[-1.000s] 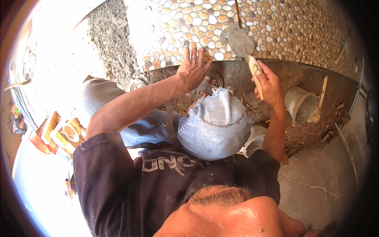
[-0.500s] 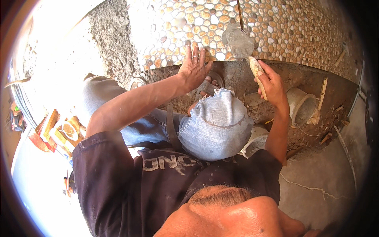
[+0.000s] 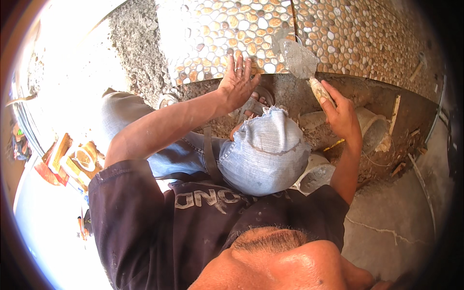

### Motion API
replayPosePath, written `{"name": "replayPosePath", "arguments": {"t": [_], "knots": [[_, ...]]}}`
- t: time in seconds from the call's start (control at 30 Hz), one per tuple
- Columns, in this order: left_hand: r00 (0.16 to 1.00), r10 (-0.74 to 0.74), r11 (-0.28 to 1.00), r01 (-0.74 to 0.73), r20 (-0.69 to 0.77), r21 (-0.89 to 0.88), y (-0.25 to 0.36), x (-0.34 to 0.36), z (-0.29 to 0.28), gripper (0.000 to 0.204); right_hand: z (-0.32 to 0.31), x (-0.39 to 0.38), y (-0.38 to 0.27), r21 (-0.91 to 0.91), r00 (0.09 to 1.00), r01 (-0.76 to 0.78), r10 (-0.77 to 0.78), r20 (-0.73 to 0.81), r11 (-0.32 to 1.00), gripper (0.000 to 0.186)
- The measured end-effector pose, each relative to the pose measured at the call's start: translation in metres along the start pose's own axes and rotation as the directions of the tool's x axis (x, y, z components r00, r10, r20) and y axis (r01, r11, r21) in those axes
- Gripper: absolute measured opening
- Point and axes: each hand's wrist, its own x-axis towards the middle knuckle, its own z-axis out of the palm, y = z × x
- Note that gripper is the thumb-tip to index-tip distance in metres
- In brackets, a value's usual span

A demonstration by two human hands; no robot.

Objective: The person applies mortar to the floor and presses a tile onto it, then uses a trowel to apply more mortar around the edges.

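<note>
My left hand [image 3: 235, 88] lies with fingers spread on the lower edge of a pebble-patterned tile [image 3: 234, 24] in white, tan and brown. My right hand [image 3: 340, 113] grips the pale wooden handle of a trowel [image 3: 300, 60], whose cement-coated blade is over the dark seam between that tile and a similar one [image 3: 353, 38] to its right. Grey wet mortar [image 3: 281, 39] is smeared around the seam beside the blade. My bent knee [image 3: 266, 164] in torn jeans is just below my hands, with a sandalled foot behind it.
Two cement-stained buckets [image 3: 372, 133] [image 3: 314, 179] lie right of my knee near a thin wooden strip [image 3: 395, 108]. Rough mortar [image 3: 130, 43] borders the tiles on the left. Wood offcuts [image 3: 63, 162] lie at left; cracked concrete floor [image 3: 386, 227] is at lower right.
My right hand and the trowel have shifted right and slightly down along the seam, showing more smear behind the blade. My left hand has stayed nearly in place.
</note>
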Motion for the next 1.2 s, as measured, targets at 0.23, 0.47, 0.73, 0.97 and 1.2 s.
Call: {"name": "replayPosePath", "arguments": {"t": [0.23,0.47,0.73,0.97,1.2], "knots": [[1.0,0.007,1.0,-0.008,-0.017,-0.021,0.0,0.002,0.0,0.058,-0.01,0.013,-0.011,-0.048,0.996,0.078,-0.076,0.049,0.996,0.045],[0.999,0.01,0.998,-0.012,-0.035,-0.07,-0.001,0.002,0.004,0.061,-0.037,0.006,-0.004,-0.288,0.96,0.274,-0.279,0.027,0.918,0.043],[1.0,0.013,1.0,-0.013,0.002,0.018,0.002,0.0,-0.002,0.058,-0.051,0.018,-0.024,-0.39,0.961,0.276,-0.242,0.135,0.879,0.044],[1.0,0.004,1.0,-0.004,0.015,0.0,0.001,0.0,-0.002,0.058,-0.048,0.025,-0.016,-0.378,0.947,0.322,-0.304,0.107,0.868,0.044],[1.0,0.012,1.0,-0.012,0.021,0.001,0.0,0.0,-0.003,0.06,-0.059,0.017,-0.018,-0.447,0.973,0.23,-0.194,0.126,0.864,0.042]]}}
